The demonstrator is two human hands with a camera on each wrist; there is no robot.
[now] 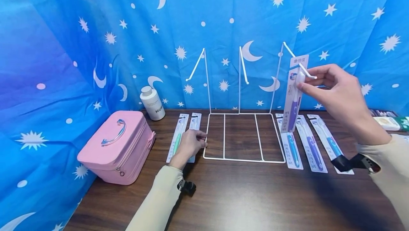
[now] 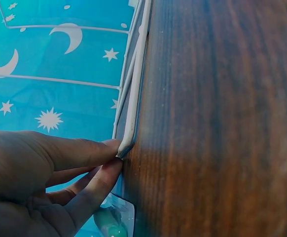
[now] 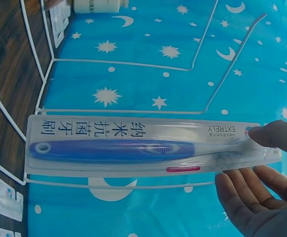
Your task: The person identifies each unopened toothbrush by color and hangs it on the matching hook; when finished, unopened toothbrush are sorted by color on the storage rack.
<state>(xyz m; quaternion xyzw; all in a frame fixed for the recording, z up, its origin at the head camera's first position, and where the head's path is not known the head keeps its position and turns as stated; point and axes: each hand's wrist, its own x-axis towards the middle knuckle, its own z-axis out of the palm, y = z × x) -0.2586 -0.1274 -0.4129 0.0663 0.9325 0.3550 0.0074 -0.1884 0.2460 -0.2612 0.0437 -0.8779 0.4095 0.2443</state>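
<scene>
My right hand [image 1: 340, 96] pinches a packaged purple toothbrush [image 3: 114, 150] near its top, thumb on the front of the pack. The pack hangs upright at the right hook [image 1: 290, 50] of a white wire rack [image 1: 244, 160]. In the head view the hook's rear part runs behind the card's top and its tip comes out in front. Thumb and fingertips of my left hand [image 2: 59, 173] pinch the rack's base wire at the left front. Beneath that hand lies a toothbrush pack [image 1: 195, 119], partly hidden. The rack's left hook [image 1: 195, 64] and middle hook [image 1: 244, 65] hold nothing.
Left of the rack lies a green toothbrush pack [image 1: 177, 138]; right of it, packs with a blue [image 1: 293, 149], a purple [image 1: 313, 149] and another blue toothbrush [image 1: 332, 144]. A pink case [image 1: 116, 149] and a white bottle [image 1: 152, 103] stand at left. Small boxes [image 1: 388, 122] sit far right.
</scene>
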